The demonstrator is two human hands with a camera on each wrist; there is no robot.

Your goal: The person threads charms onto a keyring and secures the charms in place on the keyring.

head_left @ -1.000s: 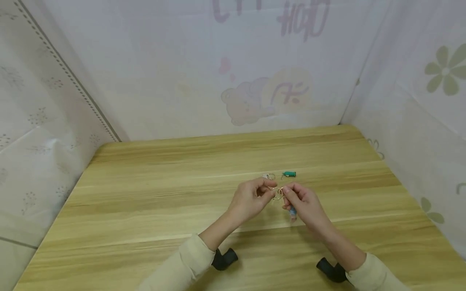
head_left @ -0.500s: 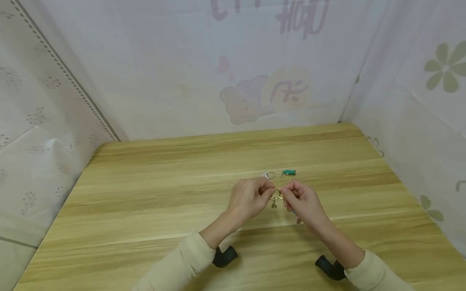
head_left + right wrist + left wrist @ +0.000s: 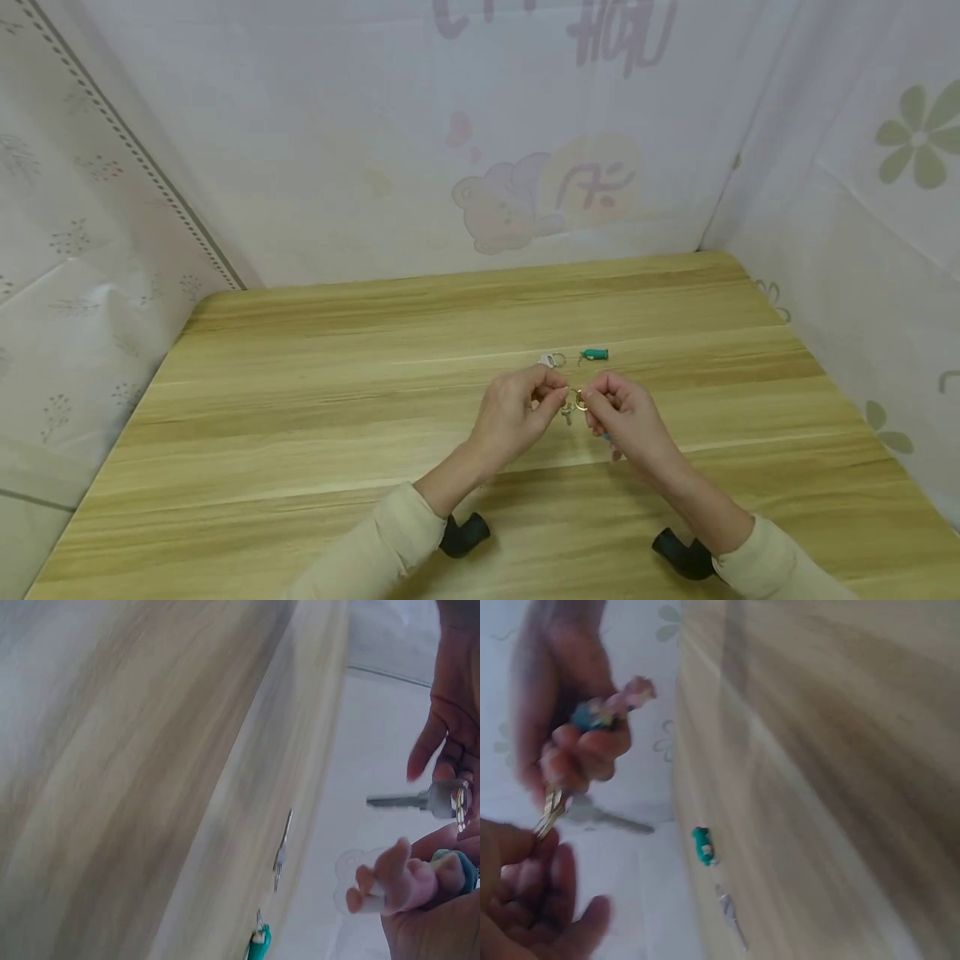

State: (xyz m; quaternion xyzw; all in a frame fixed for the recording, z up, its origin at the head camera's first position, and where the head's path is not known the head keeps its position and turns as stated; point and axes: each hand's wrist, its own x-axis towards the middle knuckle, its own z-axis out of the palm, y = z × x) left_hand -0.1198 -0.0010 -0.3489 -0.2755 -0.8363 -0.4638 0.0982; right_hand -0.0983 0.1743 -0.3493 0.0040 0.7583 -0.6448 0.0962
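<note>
In the head view my left hand point(image 3: 517, 408) and right hand point(image 3: 626, 417) are close together above the table. My left thumb and fingertips pinch one side of a gold key ring point(image 3: 580, 401); my right thumb and forefinger pinch its other side. A metal key point(image 3: 567, 414) dangles from the ring between the hands, and its shaft shows clearly in the right wrist view. A small pink and blue figurine charm point(image 3: 420, 881) is held against my right fingers, largely hidden in the head view.
Behind the hands, a silver key with a ring point(image 3: 549, 360) and a green charm with a short chain point(image 3: 596, 354) lie on the wooden table point(image 3: 360, 400). Dark curved pieces point(image 3: 463, 535) show near both sleeves. Printed curtains surround the table.
The dangling key has come into view below the left fingertips and swung slightly. The figurine charm, hanging visibly below the right hand before, is now mostly behind it. Both hands have barely shifted.
</note>
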